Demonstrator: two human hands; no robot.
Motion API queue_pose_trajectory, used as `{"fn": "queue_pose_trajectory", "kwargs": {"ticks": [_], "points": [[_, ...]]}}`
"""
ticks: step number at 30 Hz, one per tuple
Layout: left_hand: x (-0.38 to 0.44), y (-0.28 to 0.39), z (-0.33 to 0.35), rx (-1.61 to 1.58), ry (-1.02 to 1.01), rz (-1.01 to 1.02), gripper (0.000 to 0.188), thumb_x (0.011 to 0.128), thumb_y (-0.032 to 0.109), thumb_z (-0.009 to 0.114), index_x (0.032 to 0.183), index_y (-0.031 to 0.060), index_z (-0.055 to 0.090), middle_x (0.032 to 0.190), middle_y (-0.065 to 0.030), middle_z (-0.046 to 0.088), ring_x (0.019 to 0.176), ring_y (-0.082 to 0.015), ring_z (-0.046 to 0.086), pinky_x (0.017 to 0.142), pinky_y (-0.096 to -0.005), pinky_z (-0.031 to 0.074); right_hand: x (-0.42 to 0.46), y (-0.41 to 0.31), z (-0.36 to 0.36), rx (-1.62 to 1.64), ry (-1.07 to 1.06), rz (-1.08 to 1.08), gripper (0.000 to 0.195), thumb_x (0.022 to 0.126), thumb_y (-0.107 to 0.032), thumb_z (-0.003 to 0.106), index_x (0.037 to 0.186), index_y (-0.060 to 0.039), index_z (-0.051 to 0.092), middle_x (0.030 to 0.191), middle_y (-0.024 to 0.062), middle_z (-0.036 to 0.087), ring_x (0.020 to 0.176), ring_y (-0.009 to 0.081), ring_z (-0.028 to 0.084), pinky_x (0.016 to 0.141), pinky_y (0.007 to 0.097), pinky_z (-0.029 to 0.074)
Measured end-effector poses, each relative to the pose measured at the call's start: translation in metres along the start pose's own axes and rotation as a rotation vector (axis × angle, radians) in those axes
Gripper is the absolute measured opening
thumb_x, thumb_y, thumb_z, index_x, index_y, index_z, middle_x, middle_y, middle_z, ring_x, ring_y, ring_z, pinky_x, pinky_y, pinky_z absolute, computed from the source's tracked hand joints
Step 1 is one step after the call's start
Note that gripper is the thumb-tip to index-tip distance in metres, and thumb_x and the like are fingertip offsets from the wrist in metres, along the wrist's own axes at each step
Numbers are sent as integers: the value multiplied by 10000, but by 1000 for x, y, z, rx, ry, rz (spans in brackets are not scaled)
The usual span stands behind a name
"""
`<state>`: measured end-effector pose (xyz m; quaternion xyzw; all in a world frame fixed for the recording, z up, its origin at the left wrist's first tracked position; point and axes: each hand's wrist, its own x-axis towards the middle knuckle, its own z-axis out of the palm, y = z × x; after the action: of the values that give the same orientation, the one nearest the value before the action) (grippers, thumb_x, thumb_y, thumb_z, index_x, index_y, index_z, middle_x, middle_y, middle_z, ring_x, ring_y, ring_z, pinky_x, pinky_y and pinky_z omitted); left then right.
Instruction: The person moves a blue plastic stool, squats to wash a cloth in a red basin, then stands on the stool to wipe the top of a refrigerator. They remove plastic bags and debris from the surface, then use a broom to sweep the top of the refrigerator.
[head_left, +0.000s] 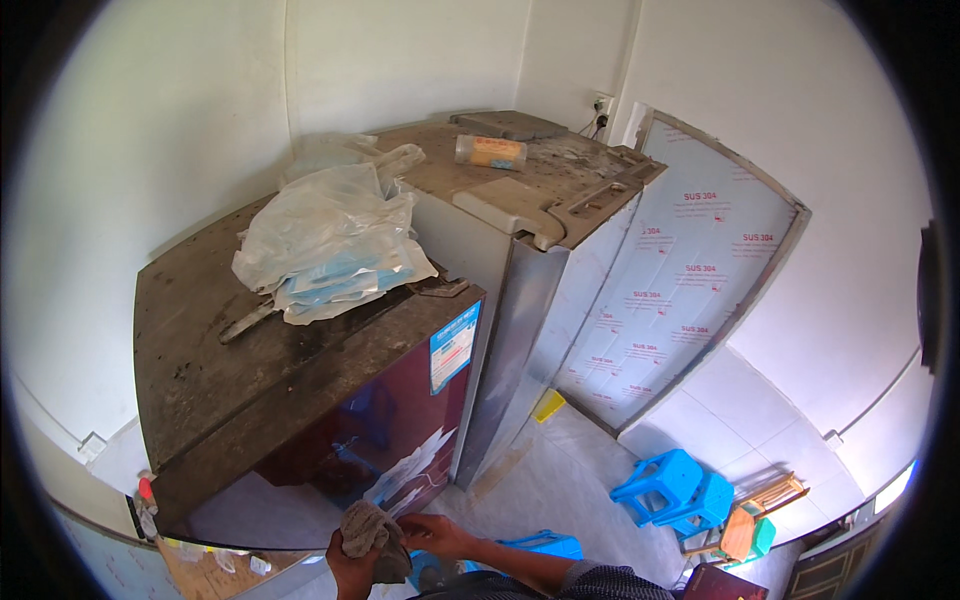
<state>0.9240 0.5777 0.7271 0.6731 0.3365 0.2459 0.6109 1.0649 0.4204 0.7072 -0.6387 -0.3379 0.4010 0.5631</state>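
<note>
A crumpled grey cloth (367, 529) is bunched in my left hand (351, 568) at the bottom of the view. My right hand (441, 537) meets the cloth's right edge with curled fingers. Both hands are in front of a refrigerator with a glossy dark red door (315, 457). Dust and dark stains cover that refrigerator's top (199, 315). On it lie a pale translucent plastic bag (326, 217) and blue-and-clear packets (352, 281). A narrow strip (246, 324) protrudes beside them.
A second dusty-topped refrigerator (420, 150) stands alongside, bearing a clear plastic jar (490, 152) on its side. Film-covered steel panel (675, 285) leans by the wall. Blue plastic stools (667, 480), a small wooden chair (742, 525) and a yellow object (549, 405) are on the floor.
</note>
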Motion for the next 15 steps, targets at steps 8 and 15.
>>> {"fn": "queue_pose_trajectory", "kwargs": {"ticks": [8, 15], "points": [[-6, 8, -8, 138, -54, 86, 444, 729, 250, 781, 1079, 18, 637, 1035, -140, 685, 922, -263, 636, 832, -377, 512, 3, -4, -7, 26, 56, -14, 381, 921, -214, 665, 1244, -36, 572, 980, 69, 686, 915, 137, 638, 818, 314, 514], [-5, 13, -4, 109, -68, 56, 516, 676, 207, 841, 1093, 3, 616, 1010, -114, 679, 877, -224, 644, 825, -350, 518, 0, 1, -11, -61, 155, -23, 348, 921, -193, 657, 1217, -22, 592, 980, 66, 683, 898, 138, 635, 821, 314, 513]]}}
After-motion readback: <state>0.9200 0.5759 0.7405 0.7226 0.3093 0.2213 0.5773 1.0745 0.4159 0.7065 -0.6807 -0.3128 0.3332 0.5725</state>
